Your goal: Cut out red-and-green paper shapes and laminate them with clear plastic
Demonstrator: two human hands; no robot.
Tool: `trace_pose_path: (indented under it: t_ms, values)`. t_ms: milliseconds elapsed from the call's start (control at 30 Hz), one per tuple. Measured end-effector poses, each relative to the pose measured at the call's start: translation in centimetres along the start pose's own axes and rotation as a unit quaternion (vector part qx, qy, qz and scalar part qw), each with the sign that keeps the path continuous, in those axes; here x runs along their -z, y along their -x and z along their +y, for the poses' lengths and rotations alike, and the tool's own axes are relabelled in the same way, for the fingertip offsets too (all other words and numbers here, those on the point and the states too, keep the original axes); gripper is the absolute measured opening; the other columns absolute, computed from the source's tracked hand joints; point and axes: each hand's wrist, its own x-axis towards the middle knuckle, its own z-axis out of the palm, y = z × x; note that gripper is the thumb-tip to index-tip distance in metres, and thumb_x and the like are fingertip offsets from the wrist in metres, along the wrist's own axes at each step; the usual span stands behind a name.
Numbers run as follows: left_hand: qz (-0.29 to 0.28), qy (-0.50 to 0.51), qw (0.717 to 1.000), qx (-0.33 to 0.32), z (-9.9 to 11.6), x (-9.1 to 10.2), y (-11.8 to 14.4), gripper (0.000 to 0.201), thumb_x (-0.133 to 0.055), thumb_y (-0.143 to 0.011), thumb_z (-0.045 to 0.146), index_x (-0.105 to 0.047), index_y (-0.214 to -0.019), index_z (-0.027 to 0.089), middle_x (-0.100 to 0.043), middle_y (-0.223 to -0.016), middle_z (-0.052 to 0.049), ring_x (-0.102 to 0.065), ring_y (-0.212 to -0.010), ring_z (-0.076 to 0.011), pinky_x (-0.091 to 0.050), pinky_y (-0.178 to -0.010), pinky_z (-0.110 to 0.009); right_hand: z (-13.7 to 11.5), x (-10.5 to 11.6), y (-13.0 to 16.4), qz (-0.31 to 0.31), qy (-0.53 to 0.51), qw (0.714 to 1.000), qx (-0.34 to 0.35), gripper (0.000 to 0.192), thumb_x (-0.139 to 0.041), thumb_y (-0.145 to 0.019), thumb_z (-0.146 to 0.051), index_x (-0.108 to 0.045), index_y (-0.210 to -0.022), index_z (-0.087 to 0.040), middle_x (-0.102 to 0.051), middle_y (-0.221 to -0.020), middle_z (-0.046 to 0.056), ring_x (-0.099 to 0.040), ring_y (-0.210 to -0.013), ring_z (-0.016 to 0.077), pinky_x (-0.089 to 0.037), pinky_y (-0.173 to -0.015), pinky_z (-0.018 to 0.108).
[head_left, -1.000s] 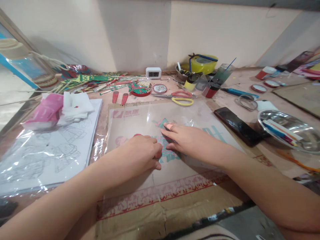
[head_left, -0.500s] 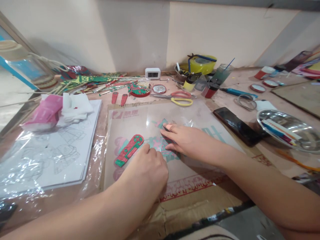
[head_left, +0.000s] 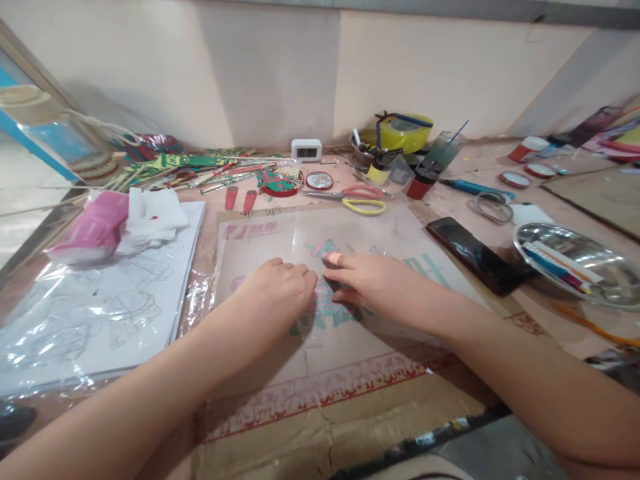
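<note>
My left hand (head_left: 283, 293) is closed, its fingers curled down over the middle of a clear plastic sheet (head_left: 280, 380). What it grips, if anything, is hidden by the back of the hand. Close by on the right, my right hand (head_left: 373, 280) rests with fingers stretched out and slightly apart on the sheet. A pinkish wrap is on one of its fingers. Green and pink printing (head_left: 325, 248) shows around the fingertips. The red and green painted strip is out of sight. Two small red pieces (head_left: 231, 198) lie beyond the sheet.
Orange-and-yellow-handled scissors (head_left: 363, 200), a white clock (head_left: 306, 150) and a red dish (head_left: 281, 180) stand behind. To the right are a black phone (head_left: 473, 255) and a steel bowl (head_left: 620, 273). Drawings under plastic (head_left: 145, 313) and a pink tissue pack (head_left: 93, 227) lie left.
My left hand has moved up and to the right, close to my right hand. The red and green strip beside it has gone from view. My right hand has hardly moved.
</note>
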Motion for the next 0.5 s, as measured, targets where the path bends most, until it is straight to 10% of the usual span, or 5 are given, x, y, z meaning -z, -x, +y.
trace_pose_path:
  t_ms: [500]
  values:
    - [0.082, 0.011, 0.996, 0.030, -0.2, -1.3, -0.7, 0.003, -0.056, -0.094, 0.015, -0.056, -0.095, 0.012, -0.070, -0.082, -0.009, -0.070, -0.073, -0.0245, -0.049, -0.069, -0.035, -1.0, -0.5, -1.0, 0.076, -0.191, 0.978, -0.020, 0.004, -0.072, -0.089, -0.022, -0.071, -0.090, -0.018, -0.070, -0.096, 0.006, -0.062, -0.095, 0.0215, -0.047, -0.086, 0.034]
